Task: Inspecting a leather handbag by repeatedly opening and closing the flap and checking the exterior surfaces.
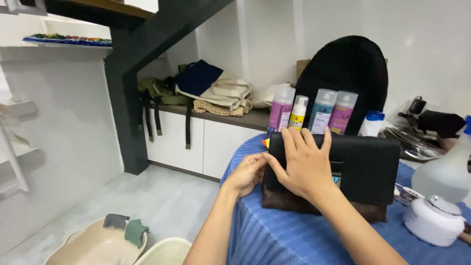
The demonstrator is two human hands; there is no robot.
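1. The black leather handbag with a brown lower panel and a flat front flap stands upright on the round table covered in a blue ribbed cloth, near the middle of the tabletop and close to its far edge

2. The right hand lies flat on the left part of the bag's flap, fingers spread and released, pressing rather than gripping; the fingertips reach the top edge of the bag

3. The left hand sits at the bag's left end, fingers curled in a pinch against the side edge; whether they hold a tab, a cloth or only the leather itself cannot be told from this view

4. The step in hand looks like steadying the bag with one palm while the other hand works at its left side; a next move would call for keeping the flap pinned so the bag does not tip back toward the bottles

5. Just behind the bag stand four plastic bottles with translucent caps and purple, yellow and teal labels, with a smaller blue-capped white bottle beside them

6. To the right sit a white round lidded jar and a clear spray bottle

7. Behind the table a black rounded chair back rises; on the floor lie cream plastic basins
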